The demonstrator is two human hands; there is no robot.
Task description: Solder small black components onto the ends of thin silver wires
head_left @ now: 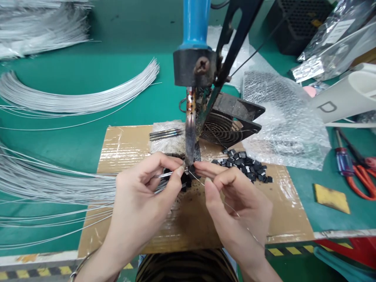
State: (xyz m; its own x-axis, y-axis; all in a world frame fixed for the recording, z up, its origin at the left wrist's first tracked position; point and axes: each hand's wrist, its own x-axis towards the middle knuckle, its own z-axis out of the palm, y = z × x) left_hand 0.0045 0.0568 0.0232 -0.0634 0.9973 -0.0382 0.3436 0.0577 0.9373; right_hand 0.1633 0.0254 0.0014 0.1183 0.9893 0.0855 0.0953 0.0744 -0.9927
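Observation:
My left hand (147, 203) pinches the end of a thin grey wire (165, 174) between thumb and fingers. My right hand (241, 199) is closed on a strand of solder wire (197, 178), which runs from the fingers across the palm. Between my hands, the tip of an upright soldering iron (190, 137) points down, with both sets of fingertips close beside it. The iron's blue handle (196, 23) sits in a black clamp (192, 66) on a metal arm. The small piece at the tip is too small to make out.
Bundles of grey wires (58, 188) lie on the left. Small black pieces (246, 164) are heaped right of the iron, on cardboard (288, 211). A black fan (226, 125) stands behind. Bubble wrap (282, 113), a yellow sponge (331, 198), a screwdriver (344, 158) and red-handled pliers (362, 182) lie right.

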